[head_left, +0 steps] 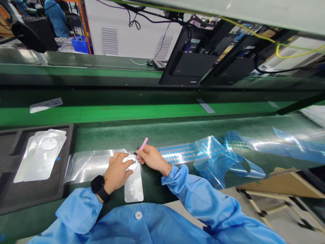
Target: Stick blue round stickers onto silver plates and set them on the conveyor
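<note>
A silver phone-back-shaped panel (134,186) lies on the green table in front of me, with a white ring-marked circle near its top. My left hand (117,173) rests over its upper left side, thumb and forefinger apart, fingertips touching near the circle. Pinched in my right hand (151,157) are pink tweezers (143,144), their tip down at the circle beside a small blue dot (135,162). A clear film strip (88,164) extends left from under my left hand. To the right stretches a film strip with rows of blue dots (177,152).
Several similar panels (38,162) are stacked in a dark tray (68,152) at left. Curled dotted film (210,162) covers the right of the table. Beyond it runs a green conveyor belt (106,113) carrying panels (46,105). Monitors (193,61) stand behind.
</note>
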A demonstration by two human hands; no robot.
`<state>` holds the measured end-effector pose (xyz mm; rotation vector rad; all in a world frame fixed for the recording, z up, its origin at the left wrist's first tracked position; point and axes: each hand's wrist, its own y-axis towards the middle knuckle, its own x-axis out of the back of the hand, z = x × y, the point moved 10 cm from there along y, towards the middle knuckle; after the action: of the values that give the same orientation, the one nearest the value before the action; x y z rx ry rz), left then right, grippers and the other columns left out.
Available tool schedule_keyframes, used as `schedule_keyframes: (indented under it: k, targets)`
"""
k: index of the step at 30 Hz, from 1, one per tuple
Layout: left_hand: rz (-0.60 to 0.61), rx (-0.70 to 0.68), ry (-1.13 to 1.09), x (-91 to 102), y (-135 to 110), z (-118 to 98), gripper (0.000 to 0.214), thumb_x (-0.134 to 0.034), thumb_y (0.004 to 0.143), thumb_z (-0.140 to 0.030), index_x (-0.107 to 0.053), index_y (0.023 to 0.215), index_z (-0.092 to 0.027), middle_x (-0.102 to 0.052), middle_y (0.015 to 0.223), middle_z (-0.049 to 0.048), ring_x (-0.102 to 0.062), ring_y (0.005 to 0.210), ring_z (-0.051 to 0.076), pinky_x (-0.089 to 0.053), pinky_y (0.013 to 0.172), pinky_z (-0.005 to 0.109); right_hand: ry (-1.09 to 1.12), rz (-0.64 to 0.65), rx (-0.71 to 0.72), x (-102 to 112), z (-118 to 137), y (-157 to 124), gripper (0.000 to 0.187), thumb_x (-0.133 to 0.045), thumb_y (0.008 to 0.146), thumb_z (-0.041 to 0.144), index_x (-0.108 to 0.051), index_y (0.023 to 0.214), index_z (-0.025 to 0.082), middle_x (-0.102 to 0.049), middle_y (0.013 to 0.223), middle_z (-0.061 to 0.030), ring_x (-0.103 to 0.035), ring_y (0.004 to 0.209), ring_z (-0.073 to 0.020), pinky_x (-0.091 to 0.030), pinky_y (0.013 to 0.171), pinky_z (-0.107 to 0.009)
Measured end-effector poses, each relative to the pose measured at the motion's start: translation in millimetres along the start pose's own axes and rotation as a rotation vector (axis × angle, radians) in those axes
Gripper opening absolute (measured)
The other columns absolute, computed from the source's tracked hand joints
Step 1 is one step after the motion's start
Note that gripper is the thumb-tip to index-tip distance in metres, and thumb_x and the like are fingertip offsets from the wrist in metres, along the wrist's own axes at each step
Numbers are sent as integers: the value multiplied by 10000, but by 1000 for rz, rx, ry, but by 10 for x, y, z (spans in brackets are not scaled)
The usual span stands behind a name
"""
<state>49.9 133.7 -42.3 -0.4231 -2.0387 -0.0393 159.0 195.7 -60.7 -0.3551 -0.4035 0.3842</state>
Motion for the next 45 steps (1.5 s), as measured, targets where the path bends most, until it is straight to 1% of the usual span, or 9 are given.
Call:
schedule_keyframes:
  k: [9, 11, 14, 17, 21, 26, 38, 42, 45]
  targets:
    - [-9, -34, 88, -15, -16, -24, 328, -631, 833, -205, -680, 1129, -338, -544, 1294, 101, -434, 1197, 343, -402, 907, 536, -101, -38, 42, 23, -6, -38, 112, -553, 877, 200, -559, 768, 176, -650, 636, -12, -632, 544, -132, -537, 539, -232]
    - [-12, -37, 95, -15, -17, -27, 325, -630, 836, -207, -677, 1129, -337, -544, 1299, 99, -434, 1202, 341, -401, 906, 532, -211, -141, 214, 149, 111, -136, 102, -543, 882, 237, -561, 798, 184, -654, 685, -29, -641, 611, -154, -548, 605, -272]
    - [-15, -38, 96, -18, -19, -25, 318, -626, 842, -208, -668, 1132, -333, -544, 1307, 94, -437, 1208, 334, -396, 911, 525, -444, -300, 646, 222, 421, -492, 118, -473, 890, 201, -566, 820, 185, -647, 819, -76, -632, 798, -191, -535, 755, -330]
    - [-16, -25, 96, -25, -20, -9, 341, -636, 839, -217, -637, 1168, -310, -549, 1305, 96, -441, 1211, 329, -398, 910, 514, -695, -181, 838, -47, 457, -725, 187, -423, 872, 124, -606, 884, 160, -620, 883, -100, -607, 826, -195, -523, 753, -321]
    - [-31, -15, 93, -22, -17, -2, 366, -649, 838, -238, -594, 1199, -270, -562, 1291, 100, -451, 1204, 318, -409, 900, 489, -1030, 14, 660, -358, 226, -665, 200, -500, 891, 173, -649, 1025, 157, -613, 944, -96, -613, 796, -193, -516, 712, -301]
    - [-40, -9, 84, -23, -16, -11, 343, -652, 835, -223, -586, 1171, -242, -560, 1302, 99, -452, 1209, 309, -402, 911, 480, -1149, 56, 532, -441, 148, -609, 264, -525, 930, 216, -612, 1175, 170, -619, 1063, -102, -633, 870, -198, -509, 748, -297]
    - [-71, -3, 7, -5, -30, -12, 398, -654, 815, -209, -542, 1196, -222, -556, 1281, 106, -451, 1203, 292, -389, 938, 485, -983, 81, 484, -366, 172, -571, 166, -562, 894, 199, -613, 1050, 171, -614, 1075, -96, -639, 911, -221, -511, 797, -341]
    - [-127, 11, -53, -64, 3, 6, 502, -688, 785, -255, -509, 1253, -225, -525, 1297, 118, -450, 1203, 301, -393, 956, 500, -844, 22, 355, -206, 146, -385, 470, -761, 695, 280, -564, 1107, 169, -576, 1076, -107, -631, 916, -253, -511, 789, -372]
    - [-254, 34, -101, -11, -29, 20, 469, -650, 800, -261, -506, 1243, -210, -534, 1265, 126, -483, 1167, 289, -418, 946, 494, -803, -4, 303, -146, 122, -263, 503, -797, 591, 251, -564, 1029, 171, -559, 1065, -104, -625, 880, -246, -503, 752, -360]
